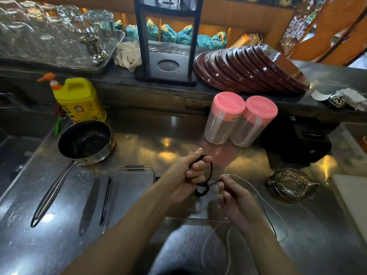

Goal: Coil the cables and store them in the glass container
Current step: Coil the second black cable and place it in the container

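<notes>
My left hand (185, 175), above the middle of the steel counter (139, 143), is clenched around a small coil of black cable (206, 176); loops stand out past the fingers and hang below the palm. My right hand (234, 197), just beside it, pinches the free run of the same cable between thumb and fingertips. The tail trails from there over the counter's near edge. A white cable (228, 247) lies loose along that near edge, uncoiled, passing under my right wrist. The glass container (131, 187) sits open on the counter to the left of my left forearm, nothing visible inside it. A saucepan (85, 141) stands toward the far-left side, two pink-lidded jars (241, 120) at the far edge.

Step in hand, as I judge it: winding the black cable, not yet finished. The next move calls for feeding the slack around the left-hand coil, keeping tension so the loops do not spring apart, and tucking the end before carrying it left to the container.
</notes>
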A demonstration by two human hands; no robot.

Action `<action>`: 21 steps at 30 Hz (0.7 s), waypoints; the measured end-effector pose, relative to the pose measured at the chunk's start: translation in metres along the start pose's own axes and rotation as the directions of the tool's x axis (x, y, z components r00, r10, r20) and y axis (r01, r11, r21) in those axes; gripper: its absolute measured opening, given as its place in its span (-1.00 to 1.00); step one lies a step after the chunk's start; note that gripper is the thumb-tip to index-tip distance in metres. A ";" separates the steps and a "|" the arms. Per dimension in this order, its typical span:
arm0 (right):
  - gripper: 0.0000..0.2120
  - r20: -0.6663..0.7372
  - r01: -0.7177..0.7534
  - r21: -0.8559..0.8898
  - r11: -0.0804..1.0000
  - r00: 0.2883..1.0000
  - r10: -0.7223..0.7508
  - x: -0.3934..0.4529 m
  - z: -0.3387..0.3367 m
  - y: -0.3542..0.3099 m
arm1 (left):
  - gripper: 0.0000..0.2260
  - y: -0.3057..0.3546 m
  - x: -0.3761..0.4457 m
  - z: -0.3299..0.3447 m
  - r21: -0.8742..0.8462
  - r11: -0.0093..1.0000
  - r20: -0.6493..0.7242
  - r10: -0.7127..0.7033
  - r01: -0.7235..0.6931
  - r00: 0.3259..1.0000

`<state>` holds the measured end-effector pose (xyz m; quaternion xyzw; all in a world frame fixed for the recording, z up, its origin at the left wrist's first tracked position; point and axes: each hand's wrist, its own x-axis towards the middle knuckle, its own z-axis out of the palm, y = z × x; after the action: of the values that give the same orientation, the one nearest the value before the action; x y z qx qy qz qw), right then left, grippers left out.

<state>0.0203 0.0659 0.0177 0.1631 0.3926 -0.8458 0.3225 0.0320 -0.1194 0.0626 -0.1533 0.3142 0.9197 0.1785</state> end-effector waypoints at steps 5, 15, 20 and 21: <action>-0.37 0.075 0.100 0.177 0.979 0.991 -0.114 0.006 -0.006 -0.008 | -0.69 -0.011 0.000 0.005 0.103 0.995 -0.019 0.004 -0.002 1.000; -0.74 -0.002 -0.036 -0.087 0.996 0.999 0.036 0.009 0.011 -0.009 | -0.68 -0.026 0.000 0.000 -0.003 0.997 0.123 -0.071 0.072 0.990; -0.78 0.055 0.024 -0.375 0.927 0.998 -0.004 0.003 0.016 -0.005 | -0.70 -0.028 0.000 -0.004 -0.049 0.995 0.141 -0.080 0.087 0.987; -0.79 0.070 0.028 -0.387 0.922 0.998 -0.001 0.002 0.015 -0.005 | -0.70 -0.028 0.001 -0.005 -0.060 0.994 0.147 -0.084 0.094 0.986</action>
<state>0.0148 0.0560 0.0296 0.0642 0.5422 -0.7588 0.3552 0.0435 -0.1017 0.0441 -0.1062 0.2624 0.9295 0.2363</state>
